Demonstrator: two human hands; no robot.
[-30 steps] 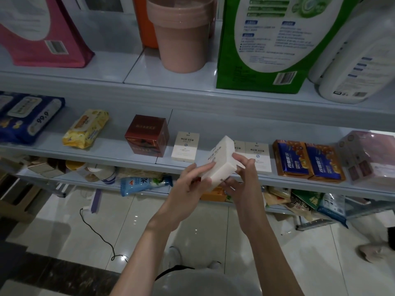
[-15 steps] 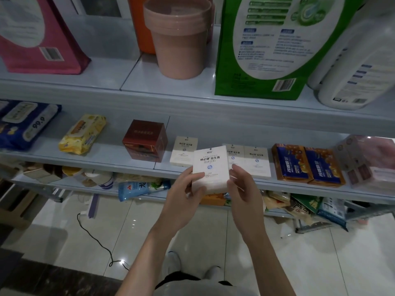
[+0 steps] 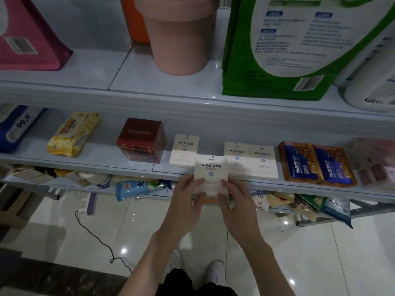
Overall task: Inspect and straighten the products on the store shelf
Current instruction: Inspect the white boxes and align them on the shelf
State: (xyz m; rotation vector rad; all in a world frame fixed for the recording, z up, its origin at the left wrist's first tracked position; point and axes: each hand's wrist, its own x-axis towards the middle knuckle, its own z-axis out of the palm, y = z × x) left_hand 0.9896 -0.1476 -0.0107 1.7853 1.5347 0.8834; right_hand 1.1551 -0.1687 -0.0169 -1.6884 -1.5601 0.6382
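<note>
Both hands hold one cream box (image 3: 210,173) at the front of the middle shelf (image 3: 100,153). The left hand (image 3: 187,201) grips its lower left edge, thumb laid on the printed face and fingers curled beneath. The right hand (image 3: 238,201) grips the lower right edge in the same way. The box shows its printed face to the camera, text upright, and its long axis runs from the shelf's front lip back toward the rear wall, just as its neighbours lie. Its near end hangs out over the lip, in the hands; whether its far end touches the shelf board I cannot tell.

The coming move turns on the gap. A single matching box (image 3: 184,150) lies on the shelf to the left, beside a red box (image 3: 141,139), and a pair of matching boxes (image 3: 256,162) lies side by side to the right. The open slot between them sits straight beyond the held box, away from the person. Both hands are equally near it, one on each side. The likely step is a short slide forward along the long axis. The slot looks snug, so the box's right edge may catch the nearer box of the pair unless it goes in square
</note>
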